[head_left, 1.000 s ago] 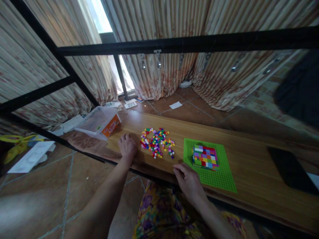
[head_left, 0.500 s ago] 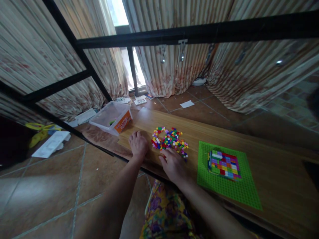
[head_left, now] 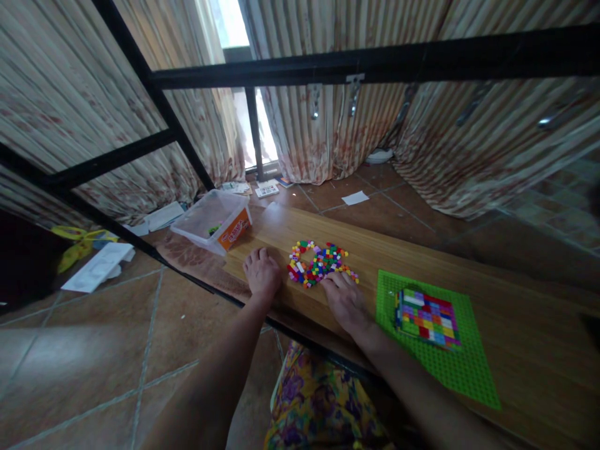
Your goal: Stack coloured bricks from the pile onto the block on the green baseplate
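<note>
Small multicoloured toy building bricks (head_left: pixel 323 261) lie in a loose pile on the wooden bench. Over the pile's near right edge, my right hand (head_left: pixel 345 299) reaches down with its fingers bent and together among the bricks; what its fingertips hold, if anything, is hidden. My left hand (head_left: pixel 262 272) rests palm down on the wood, left of the pile and apart from it, fingers loosely bent and nothing visible in them. To the right, a green baseplate (head_left: pixel 478 369) carries a block built of many coloured bricks (head_left: pixel 429 317).
A clear plastic box (head_left: pixel 201 215) with an orange label and some green pieces stands at the bench's left end. Black metal bars (head_left: pixel 328 72) cross in front of the curtains. Papers (head_left: pixel 355 198) and a white tray-like piece (head_left: pixel 99 269) lie on the tiled floor.
My right hand has moved right and slightly forward along the pile's near edge, its fingers drawing together. My left hand stays in place on the wood. The view has shifted slightly.
</note>
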The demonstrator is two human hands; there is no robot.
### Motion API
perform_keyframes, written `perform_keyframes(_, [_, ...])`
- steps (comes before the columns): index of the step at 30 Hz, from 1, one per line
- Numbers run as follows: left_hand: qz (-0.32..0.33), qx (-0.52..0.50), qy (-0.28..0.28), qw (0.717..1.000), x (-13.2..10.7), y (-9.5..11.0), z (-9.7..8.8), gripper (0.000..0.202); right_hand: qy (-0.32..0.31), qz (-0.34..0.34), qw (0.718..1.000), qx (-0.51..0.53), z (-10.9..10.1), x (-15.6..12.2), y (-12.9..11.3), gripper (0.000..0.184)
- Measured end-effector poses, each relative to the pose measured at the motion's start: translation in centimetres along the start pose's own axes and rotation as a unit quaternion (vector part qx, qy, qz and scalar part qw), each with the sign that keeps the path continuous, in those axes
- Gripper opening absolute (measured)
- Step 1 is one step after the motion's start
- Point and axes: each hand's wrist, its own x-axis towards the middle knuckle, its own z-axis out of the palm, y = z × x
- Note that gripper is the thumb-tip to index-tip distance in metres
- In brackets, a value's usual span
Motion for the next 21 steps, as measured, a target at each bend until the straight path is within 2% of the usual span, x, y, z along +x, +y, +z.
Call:
perform_keyframes(2, [0.000,-0.003,0.001,1.000,0.0,0.0,0.0,0.037,0.012,0.016,1.000,0.001,-0.1,0.4,0.1,0.020])
perform_keyframes(5, [-0.002,-0.003,0.004,1.000,0.0,-0.1,0.1,0.037,0.020,0.033,0.999,0.023,0.1,1.3,-1.2,0.018])
perform_keyframes(12, [0.000,0.004,-0.005,1.000,0.0,0.1,-0.3,0.038,-0.014,0.076,0.996,0.045,0.7,3.6,-4.6,0.014])
perform_keyframes(17, [0.000,0.005,-0.007,1.000,0.2,0.0,-0.4,0.040,-0.060,0.087,0.994,0.039,0.5,4.3,-4.8,0.013])
perform_keyframes(21, [0.004,0.005,-0.006,1.000,0.3,0.0,-0.4,0.041,-0.033,0.096,0.993,0.067,-0.3,4.4,-4.7,0.013])
